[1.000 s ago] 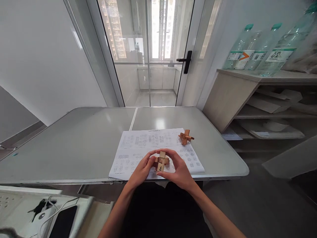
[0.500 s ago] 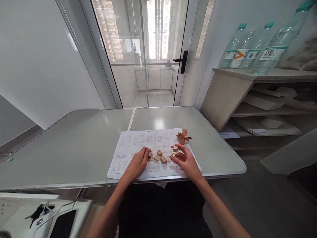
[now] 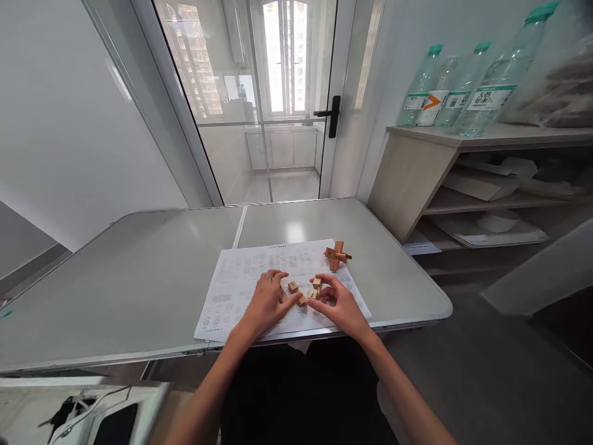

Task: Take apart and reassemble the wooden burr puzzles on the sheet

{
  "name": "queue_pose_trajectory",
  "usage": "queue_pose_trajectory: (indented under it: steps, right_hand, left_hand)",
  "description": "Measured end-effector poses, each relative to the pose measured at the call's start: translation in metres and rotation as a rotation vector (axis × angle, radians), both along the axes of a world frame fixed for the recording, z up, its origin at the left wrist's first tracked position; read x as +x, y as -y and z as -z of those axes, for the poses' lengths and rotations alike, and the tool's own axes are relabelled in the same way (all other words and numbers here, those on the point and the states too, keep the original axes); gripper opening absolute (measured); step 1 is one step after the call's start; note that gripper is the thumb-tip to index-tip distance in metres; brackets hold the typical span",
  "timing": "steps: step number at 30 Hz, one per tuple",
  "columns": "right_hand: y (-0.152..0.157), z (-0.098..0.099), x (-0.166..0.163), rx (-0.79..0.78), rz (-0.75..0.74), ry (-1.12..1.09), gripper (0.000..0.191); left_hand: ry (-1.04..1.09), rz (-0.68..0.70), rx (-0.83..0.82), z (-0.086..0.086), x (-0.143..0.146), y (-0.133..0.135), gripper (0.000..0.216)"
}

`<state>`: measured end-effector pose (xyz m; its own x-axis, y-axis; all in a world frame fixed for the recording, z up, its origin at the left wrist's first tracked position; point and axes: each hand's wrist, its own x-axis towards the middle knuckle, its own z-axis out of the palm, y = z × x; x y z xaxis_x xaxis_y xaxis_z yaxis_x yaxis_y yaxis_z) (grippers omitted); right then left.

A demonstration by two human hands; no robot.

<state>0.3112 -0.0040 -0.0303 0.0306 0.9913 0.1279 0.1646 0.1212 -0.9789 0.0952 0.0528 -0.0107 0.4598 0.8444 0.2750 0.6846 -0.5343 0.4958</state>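
Between the thumb and fingers of my right hand is a light wooden puzzle piece with a dark mark on its face. My left hand is open over the paper sheet, its thumb stretched towards the middle pieces. Under its fingers another light wooden piece shows only in part. A notched wooden piece lies between my hands, close to one more block by my left thumb. The sheet carries printed diagrams.
A reddish-brown assembled wooden puzzle sits at the sheet's upper right corner on the grey table. Plastic bottles stand on the shelf unit to the right. At lower left lie a phone and a cable.
My left hand has let go of its light wooden piece and spread its fingers over it. My right hand has brought its piece nearer the middle blocks. The view has shifted slightly.
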Motion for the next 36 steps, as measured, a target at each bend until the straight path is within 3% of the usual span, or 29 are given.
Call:
queue_pose_trajectory:
  steps: [3, 6, 11, 19, 24, 31, 36]
  right_hand:
    - [0.000, 0.000, 0.000, 0.000, 0.004, -0.028, 0.063]
    - [-0.002, 0.003, 0.000, 0.017, 0.017, -0.063, 0.063]
    - [-0.006, 0.011, 0.000, 0.037, 0.070, -0.177, 0.066]
    - [-0.008, 0.020, 0.003, 0.020, 0.079, -0.220, 0.075]
    - [-0.006, 0.019, 0.002, 0.002, 0.050, -0.185, 0.076]
    - [0.004, 0.001, 0.010, 0.042, -0.017, -0.074, 0.076]
    - [0.032, -0.038, 0.021, 0.236, -0.074, 0.214, 0.066]
  left_hand:
    - [-0.008, 0.011, 0.045, 0.011, 0.008, 0.007, 0.071]
    - [-0.001, -0.023, 0.095, 0.017, 0.015, 0.010, 0.059]
    - [0.120, 0.115, 0.087, 0.012, 0.018, 0.013, 0.057]
    - [0.286, 0.102, -0.111, 0.010, 0.013, 0.019, 0.058]
    - [0.380, 0.132, -0.184, 0.000, 0.010, 0.020, 0.062]
    - [0.535, 0.278, -0.400, -0.013, -0.005, 0.024, 0.071]
    - [0.504, 0.375, -0.503, -0.029, -0.016, 0.030, 0.093]
